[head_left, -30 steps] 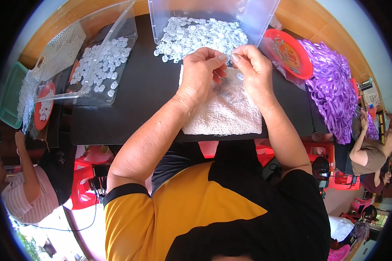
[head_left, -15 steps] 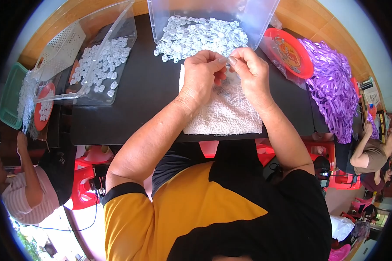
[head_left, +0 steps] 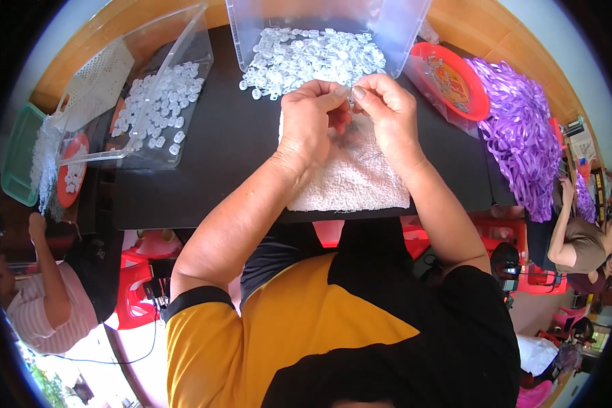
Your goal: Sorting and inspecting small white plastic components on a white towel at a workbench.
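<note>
My left hand point(head_left: 311, 117) and my right hand point(head_left: 391, 117) meet fingertip to fingertip above a pale terry towel point(head_left: 350, 190). Both are closed in a pinch. Whatever sits between the fingertips is too small and too covered to name. Thin grey metal-looking bits point(head_left: 370, 155) lie on the towel beneath the hands. Just beyond my fingers, many small clear plastic pieces point(head_left: 313, 60) spill from a transparent bin point(head_left: 241, 34) lying with its open side towards me.
A second clear bin point(head_left: 173, 78) with similar pieces stands left on the black table point(head_left: 231, 156). Rightward are a red plate point(head_left: 479, 85) with small metal parts and a heap of purple ribbon straps point(head_left: 520, 143). Other people sit at both sides, one in a striped shirt point(head_left: 44, 309).
Both hands keep their pinch, with the fingertips shifted very slightly left. The whole view has tilted a little. At the right, another person's arm has risen slightly.
</note>
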The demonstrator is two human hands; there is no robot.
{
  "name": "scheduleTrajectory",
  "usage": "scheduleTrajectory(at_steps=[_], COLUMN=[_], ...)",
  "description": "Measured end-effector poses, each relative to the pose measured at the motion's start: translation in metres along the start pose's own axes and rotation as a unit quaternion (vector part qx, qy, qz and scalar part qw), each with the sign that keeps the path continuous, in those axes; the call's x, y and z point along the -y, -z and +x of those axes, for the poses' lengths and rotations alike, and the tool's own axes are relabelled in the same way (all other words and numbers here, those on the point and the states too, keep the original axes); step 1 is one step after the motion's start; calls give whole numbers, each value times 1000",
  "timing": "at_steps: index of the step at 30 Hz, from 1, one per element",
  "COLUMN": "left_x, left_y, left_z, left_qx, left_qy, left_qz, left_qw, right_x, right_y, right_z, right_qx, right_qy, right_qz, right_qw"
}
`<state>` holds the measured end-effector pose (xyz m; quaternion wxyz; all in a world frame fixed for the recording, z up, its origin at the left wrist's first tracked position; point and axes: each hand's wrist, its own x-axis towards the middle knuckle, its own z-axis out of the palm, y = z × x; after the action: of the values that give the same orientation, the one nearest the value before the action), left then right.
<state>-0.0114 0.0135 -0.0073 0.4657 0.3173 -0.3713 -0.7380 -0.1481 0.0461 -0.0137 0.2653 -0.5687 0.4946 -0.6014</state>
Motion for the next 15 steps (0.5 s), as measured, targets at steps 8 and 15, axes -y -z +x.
scheduleTrajectory(at_steps=[8,15], left_x=[-8,-13], left_y=[0,1], left_z=[-2,-1], left_qx=[23,31], left_qy=[15,-4], left_qz=[93,181], left_qw=[995,983], right_x=[2,4], right_y=[8,11], right_z=[2,3], right_qx=[4,5], right_qy=[20,31], right_qz=[-58,-77], right_qw=[998,997])
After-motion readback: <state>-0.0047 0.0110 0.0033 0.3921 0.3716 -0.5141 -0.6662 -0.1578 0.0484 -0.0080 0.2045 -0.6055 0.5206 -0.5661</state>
